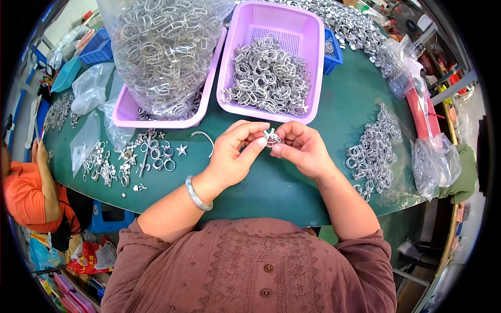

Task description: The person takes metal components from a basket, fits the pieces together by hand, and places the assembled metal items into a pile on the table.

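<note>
My left hand (233,155) and my right hand (307,151) meet over the table's front middle. Between their thumbs and fingertips they pinch a small silver metal ring (271,137) with a pointed, star-like ornament; its finer shape is too small to make out. Just beyond my hands stands a lilac basket (317,62) holding a heap of silver metal rings (271,75). Left of my hands lie loose silver rings (163,154), a star-shaped piece (181,150) and a curved metal strip (204,141). A pile of linked-looking silver rings (373,151) lies to the right.
A second lilac basket (156,124) carries a big clear bag of metal rings (164,52). More silver parts (347,26) cover the far side of the green table (250,201). Plastic bags (436,161) lie at right. Another person in an orange shirt (28,193) sits at far left.
</note>
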### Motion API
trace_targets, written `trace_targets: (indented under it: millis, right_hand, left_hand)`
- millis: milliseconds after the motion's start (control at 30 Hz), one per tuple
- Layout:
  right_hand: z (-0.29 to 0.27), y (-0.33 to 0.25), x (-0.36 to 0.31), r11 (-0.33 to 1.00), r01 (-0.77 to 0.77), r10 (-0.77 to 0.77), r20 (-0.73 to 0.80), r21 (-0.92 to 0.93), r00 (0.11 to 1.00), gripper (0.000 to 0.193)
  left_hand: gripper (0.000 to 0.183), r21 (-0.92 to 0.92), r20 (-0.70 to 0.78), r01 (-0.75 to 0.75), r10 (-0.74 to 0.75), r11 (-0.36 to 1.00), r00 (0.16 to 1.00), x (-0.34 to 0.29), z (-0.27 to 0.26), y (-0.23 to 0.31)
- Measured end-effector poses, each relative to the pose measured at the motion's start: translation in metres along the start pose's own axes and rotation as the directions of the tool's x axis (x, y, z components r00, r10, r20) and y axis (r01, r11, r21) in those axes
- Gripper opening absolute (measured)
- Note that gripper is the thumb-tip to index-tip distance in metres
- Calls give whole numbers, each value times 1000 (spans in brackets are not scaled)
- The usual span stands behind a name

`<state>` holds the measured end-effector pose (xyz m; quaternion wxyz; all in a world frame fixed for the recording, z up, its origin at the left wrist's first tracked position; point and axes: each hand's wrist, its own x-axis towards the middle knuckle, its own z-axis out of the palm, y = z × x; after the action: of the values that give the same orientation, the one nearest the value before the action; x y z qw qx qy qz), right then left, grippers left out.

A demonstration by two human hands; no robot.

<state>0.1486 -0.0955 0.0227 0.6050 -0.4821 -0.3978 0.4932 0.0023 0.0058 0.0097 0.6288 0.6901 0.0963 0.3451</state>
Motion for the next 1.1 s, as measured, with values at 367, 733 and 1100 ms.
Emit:
trace_targets:
  millis: [367, 733, 1100]
  right_hand:
    - [0, -1, 1, 997, -79, 79, -1, 12, 997, 16]
    - [-1, -3, 1, 991, -127, 127, 1, 40, 992, 16]
    - [-2, -4, 1, 988, -138, 137, 16, 64, 990, 16]
  left_hand:
    - [24, -107, 6, 99, -99, 989, 995, -2, -1, 0]
    - [23, -108, 2, 147, -147, 983, 989, -1, -1, 0]
    - [23, -136, -2, 200, -202, 970, 979, -2, -1, -1]
